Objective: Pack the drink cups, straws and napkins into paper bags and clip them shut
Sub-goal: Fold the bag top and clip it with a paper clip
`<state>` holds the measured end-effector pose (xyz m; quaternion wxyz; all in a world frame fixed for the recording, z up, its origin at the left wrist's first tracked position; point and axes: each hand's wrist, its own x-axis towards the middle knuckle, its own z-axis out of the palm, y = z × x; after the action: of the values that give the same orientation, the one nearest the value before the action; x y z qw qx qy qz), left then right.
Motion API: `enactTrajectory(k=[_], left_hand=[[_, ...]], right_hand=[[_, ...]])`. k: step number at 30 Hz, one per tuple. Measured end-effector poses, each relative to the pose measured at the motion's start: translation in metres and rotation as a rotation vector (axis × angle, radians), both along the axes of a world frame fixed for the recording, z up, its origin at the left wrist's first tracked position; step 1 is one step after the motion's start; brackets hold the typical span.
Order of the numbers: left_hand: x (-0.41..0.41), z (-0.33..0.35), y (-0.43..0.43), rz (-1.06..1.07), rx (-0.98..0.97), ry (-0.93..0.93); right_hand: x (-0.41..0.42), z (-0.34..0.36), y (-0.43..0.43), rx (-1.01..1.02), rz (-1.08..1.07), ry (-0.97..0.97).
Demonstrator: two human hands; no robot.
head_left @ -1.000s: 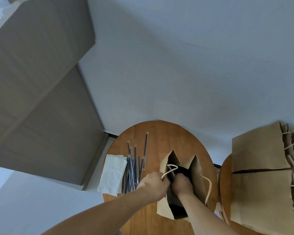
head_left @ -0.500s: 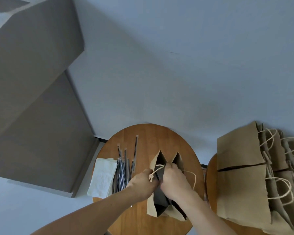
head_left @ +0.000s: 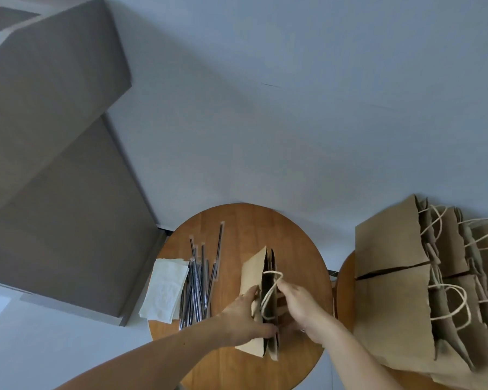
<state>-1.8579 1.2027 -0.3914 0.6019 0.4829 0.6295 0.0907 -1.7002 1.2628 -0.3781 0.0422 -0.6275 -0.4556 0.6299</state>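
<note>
Round wooden table (head_left: 293,249) bears napkins (head_left: 165,289), straws (head_left: 199,288) and a paper bag (head_left: 252,274).

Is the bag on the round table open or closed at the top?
Almost closed: the left hand and right hand pinch the bag nearly flat, leaving a narrow dark slit; no clip shows.

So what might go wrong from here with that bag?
The rope handle loops across the mouth of the paper bag between the left hand and right hand; it could get trapped in the closure. The napkins overhang the table edge, so a nudge might drop them.
</note>
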Motion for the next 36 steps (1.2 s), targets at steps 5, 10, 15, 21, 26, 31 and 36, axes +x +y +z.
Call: enactTrajectory(k=[5,10,15,21,26,31,36], left_hand=[[0.025,0.005,0.006,0.021,0.121,0.194],[0.033,0.008,0.018,0.014,0.198,0.489],[0.015,0.017,0.036,-0.063,0.279,0.561],[-0.001,0.027,0.065,-0.325,0.389,0.643],[-0.009,0.016,0.076,-0.352,0.455,0.646],[-0.007,-0.006,0.072,-0.090,0.540,0.634],[-0.009,-0.016,0.072,0.047,0.631,0.631]], right_hand=[[-0.008,-0.001,-0.002,0.159,0.019,0.065],[0.011,-0.012,0.003,0.370,0.217,0.042],[0.034,-0.009,0.029,0.934,0.445,-0.270],[0.033,0.002,0.064,1.144,0.705,-0.341],[0.038,-0.006,0.069,1.184,0.674,-0.398],[0.042,-0.020,0.065,1.149,0.601,-0.383],[0.047,-0.017,0.075,1.238,0.474,-0.305]])
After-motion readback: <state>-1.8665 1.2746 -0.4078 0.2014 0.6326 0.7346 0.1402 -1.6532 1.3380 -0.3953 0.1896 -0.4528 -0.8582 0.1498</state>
